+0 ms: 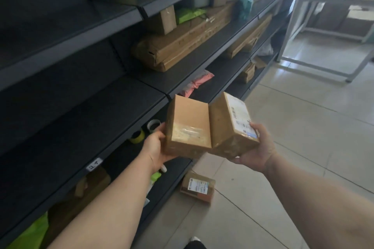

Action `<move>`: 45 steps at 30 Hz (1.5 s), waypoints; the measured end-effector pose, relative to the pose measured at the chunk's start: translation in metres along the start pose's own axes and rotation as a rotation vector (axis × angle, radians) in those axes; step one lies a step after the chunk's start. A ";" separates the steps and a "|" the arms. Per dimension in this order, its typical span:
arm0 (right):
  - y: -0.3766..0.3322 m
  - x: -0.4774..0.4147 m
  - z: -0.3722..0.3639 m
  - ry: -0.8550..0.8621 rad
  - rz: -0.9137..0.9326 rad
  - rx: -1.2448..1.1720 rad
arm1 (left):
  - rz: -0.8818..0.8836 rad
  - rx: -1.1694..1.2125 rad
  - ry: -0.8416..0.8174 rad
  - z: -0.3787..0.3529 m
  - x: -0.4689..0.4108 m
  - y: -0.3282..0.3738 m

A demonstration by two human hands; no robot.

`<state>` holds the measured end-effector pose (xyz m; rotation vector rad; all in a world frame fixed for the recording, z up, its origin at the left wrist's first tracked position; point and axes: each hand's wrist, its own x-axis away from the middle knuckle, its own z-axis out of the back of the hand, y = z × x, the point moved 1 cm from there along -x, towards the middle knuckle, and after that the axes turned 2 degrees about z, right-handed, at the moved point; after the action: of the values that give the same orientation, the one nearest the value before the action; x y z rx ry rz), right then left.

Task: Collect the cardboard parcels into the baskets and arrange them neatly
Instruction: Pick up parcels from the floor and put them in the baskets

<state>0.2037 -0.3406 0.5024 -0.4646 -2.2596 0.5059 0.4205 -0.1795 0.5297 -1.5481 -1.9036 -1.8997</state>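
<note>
Both hands gripping parcels, dark shelving [85,107], tiled floor [303,127]

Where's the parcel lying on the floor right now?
The floor parcel lies low in the head view on the tiles, against the foot of the dark shelving, below the held parcels.

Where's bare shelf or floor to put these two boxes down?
Bare: the dark shelf left of the pink bag, and the floor tiles between shelving and white table frame. Crowded: the shelf above, with long cardboard parcels. One parcel lies on the floor by the shelf foot. Left hand and right hand each hold a box.
</note>
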 end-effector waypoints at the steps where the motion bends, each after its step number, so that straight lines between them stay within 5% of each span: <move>1: -0.001 0.003 0.000 0.005 -0.013 0.033 | -0.003 -0.091 0.035 -0.001 0.009 -0.001; 6: -0.005 0.031 0.011 -0.034 -0.112 0.063 | 0.114 -0.334 0.042 -0.018 0.061 -0.017; 17: -0.003 0.103 0.009 -0.367 -0.405 -0.052 | 0.054 0.412 0.073 -0.016 0.170 -0.107; 33: 0.151 0.194 -0.042 -0.611 -0.577 0.185 | -0.158 0.700 0.321 0.096 0.333 -0.189; 41: 0.298 0.259 -0.065 -0.481 -0.567 0.334 | -0.204 0.537 0.606 0.216 0.460 -0.255; 45: 0.375 0.299 -0.074 -0.511 -0.433 0.714 | -0.122 0.004 0.990 0.272 0.519 -0.292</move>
<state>0.1308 0.1374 0.5450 0.5592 -2.3325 1.2261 0.1345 0.4077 0.5776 -0.3005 -1.5063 -2.0829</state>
